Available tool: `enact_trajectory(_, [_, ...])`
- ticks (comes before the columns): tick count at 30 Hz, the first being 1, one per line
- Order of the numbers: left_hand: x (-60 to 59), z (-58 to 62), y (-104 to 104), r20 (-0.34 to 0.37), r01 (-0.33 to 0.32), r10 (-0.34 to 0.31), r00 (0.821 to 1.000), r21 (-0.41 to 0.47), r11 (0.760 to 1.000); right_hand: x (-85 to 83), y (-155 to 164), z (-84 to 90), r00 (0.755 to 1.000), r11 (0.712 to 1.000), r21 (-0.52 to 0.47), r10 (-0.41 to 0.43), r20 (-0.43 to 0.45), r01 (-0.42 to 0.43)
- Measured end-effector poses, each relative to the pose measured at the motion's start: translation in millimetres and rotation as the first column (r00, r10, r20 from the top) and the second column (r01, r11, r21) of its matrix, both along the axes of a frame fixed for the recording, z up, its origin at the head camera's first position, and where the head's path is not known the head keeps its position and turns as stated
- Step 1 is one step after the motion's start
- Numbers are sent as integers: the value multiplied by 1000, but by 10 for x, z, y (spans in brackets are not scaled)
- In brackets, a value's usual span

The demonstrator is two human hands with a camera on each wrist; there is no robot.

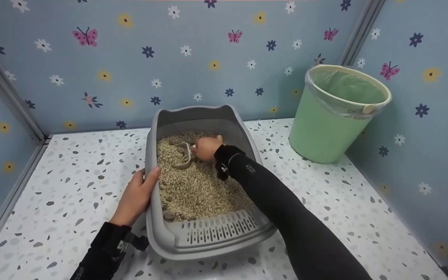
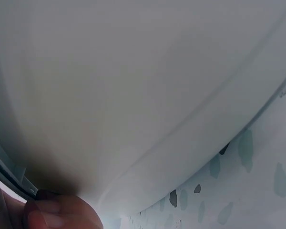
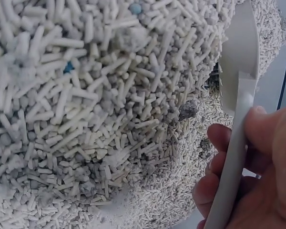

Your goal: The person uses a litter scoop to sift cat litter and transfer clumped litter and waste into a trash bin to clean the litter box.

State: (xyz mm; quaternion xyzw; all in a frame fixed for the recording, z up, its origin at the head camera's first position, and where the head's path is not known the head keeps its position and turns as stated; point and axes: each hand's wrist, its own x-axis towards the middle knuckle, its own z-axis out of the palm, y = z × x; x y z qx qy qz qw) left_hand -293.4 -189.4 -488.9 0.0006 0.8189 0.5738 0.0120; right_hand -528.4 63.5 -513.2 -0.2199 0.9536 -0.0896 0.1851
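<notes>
A grey litter box (image 1: 216,251) full of pellet litter (image 1: 204,194) stands on the speckled floor. At its left rim, my left hand (image 1: 136,196) grips the edge, thumb on top; the left wrist view shows its fingers (image 2: 62,212) curled beneath the rim against the outer wall. Inside the box, my right hand (image 1: 207,147) holds a litter scoop (image 1: 187,155) by the handle. In the right wrist view, fingers (image 3: 207,193) wrap the scoop's handle (image 3: 233,167), and its head is partly sunk in the litter. Dark clumps (image 1: 168,216) lie at the front left of the litter.
A green trash bin (image 1: 317,136) with a clear liner stands at the back right, beside the box. Blue flower-patterned panels (image 1: 193,85) close in the back and both sides. The box's front lip has a slotted grate (image 1: 220,231).
</notes>
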Motion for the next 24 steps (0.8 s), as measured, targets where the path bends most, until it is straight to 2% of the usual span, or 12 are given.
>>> enact_trajectory(1, [0, -2, -3, -1, 1, -1, 1000, 1, 1000, -116, 33, -151, 1000, 999, -35, 8, -25, -9])
enact_trajectory(4, [-11, -13, -9, -6, 9, -9, 1000, 15, 1000, 88, -54, 51, 995, 999, -8, -51, -84, 50])
enact_trajectory(6, [-22, -23, -11, -9, 16, -16, 1000, 21, 1000, 366, -87, 307, 993, 998, -14, -63, -97, 62])
enact_trajectory(7, [-23, -28, -9, -12, 18, -17, 1000, 24, 1000, 398, -71, 342, 995, 998, -42, -58, -83, 55])
enact_trajectory(8, [-22, -31, -5, -15, 19, -19, 1000, 28, 999, 516, -79, 487, 997, 998, -34, -60, -56, 58])
enact_trajectory(9, [-19, -34, -1, -18, 21, -20, 1000, 33, 999, 586, -66, 556, 998, 998, -51, -48, -45, 46])
enact_trajectory(11, [-10, -28, 3, -19, 22, -21, 1000, 37, 999, 663, -32, 628, 999, 997, -82, -17, -38, 14])
enact_trajectory(14, [8, -17, 6, -18, 15, -14, 1000, 43, 999, 639, -18, 619, 999, 995, -96, 22, -38, -26])
enact_trajectory(19, [13, -12, 2, -3, 5, -5, 1000, 44, 999, 609, -29, 590, 998, 989, -142, 46, 41, -40])
enact_trajectory(22, [1, -19, 6, -1, 12, -12, 1000, 45, 999, 551, 2, 567, 994, 987, -153, 63, 93, -48])
enact_trajectory(23, [-3, -21, 7, -1, 12, -12, 1000, 42, 999, 436, 27, 464, 993, 985, -165, 76, 95, -59])
enact_trajectory(24, [-5, -22, 7, -1, 12, -12, 1000, 39, 999, 419, 34, 457, 992, 985, -158, 83, 95, -67])
